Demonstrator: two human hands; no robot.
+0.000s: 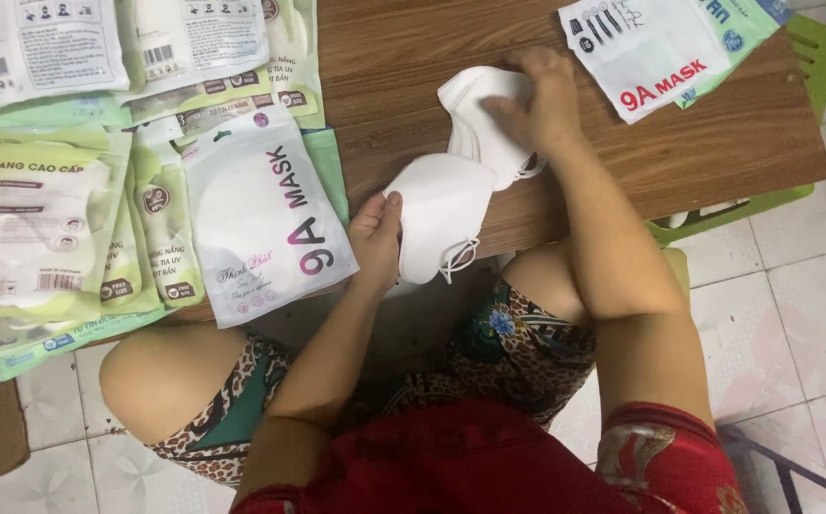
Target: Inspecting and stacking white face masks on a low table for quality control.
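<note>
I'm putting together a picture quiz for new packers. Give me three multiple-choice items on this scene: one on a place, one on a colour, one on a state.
1. Where do the packed bags lie?
A. on the table's left part
B. on the floor tiles
C. on a chair

2. What colour are the loose masks?
A. blue
B. white
C. black

3. What is the left hand doing?
A. resting empty
B. holding a bag
C. gripping a mask

Answers: 1 A, they cover the wooden table at left; 2 B, all are plain white; 3 C, its thumb and fingers pinch the mask's edge, while the right hand presses the pile.

Packets cut off at left edge
</note>
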